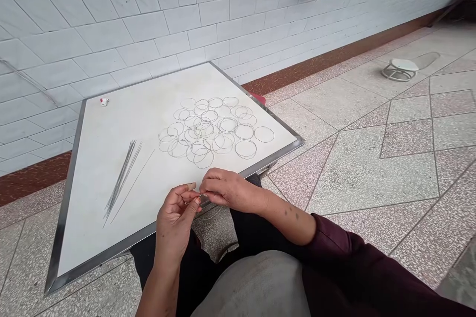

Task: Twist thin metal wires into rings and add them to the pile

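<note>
White tiled wall (159,34), speckled floor (372,173), low chair (404,65)

A thin grey metal wire loop (208,218) is pinched between the fingertips of the left hand (176,215) and right hand (228,189), its curve hanging below them beyond the near edge of the white tabletop (92,148); its joint is hidden. Many thin, round grey wire rings (204,131) lie flat on the right half, mostly overlapping. On the left, straight, slender dark-grey wires (122,176) lie in a narrow bundle, slanting from near left to far right, with one straight single wire (133,186) just beside its right.
</note>
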### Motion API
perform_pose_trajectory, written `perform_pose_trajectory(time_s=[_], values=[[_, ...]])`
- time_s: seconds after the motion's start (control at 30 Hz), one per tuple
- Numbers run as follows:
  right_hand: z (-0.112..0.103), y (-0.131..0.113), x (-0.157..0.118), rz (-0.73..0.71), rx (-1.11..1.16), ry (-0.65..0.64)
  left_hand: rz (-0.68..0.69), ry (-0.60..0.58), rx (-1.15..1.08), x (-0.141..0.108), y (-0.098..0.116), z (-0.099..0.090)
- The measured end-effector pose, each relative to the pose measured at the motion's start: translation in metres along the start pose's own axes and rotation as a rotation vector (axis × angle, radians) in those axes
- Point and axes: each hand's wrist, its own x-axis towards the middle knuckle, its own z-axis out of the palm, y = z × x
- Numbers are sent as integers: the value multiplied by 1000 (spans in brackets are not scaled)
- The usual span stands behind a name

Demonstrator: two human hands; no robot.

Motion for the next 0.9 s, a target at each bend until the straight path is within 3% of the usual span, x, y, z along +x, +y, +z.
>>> perform_pose_trajectory(time_s=[0.23,0.6,0.9], values=[[3,-4,-2,32,3,-30,23,-17,18,0,-1,1],[0,-1,-1,-105,-162,-50,-296,-48,-321,4,1,2],[-1,1,-1,-174,-180,-70,-424,-76,-458,7,1,1]])
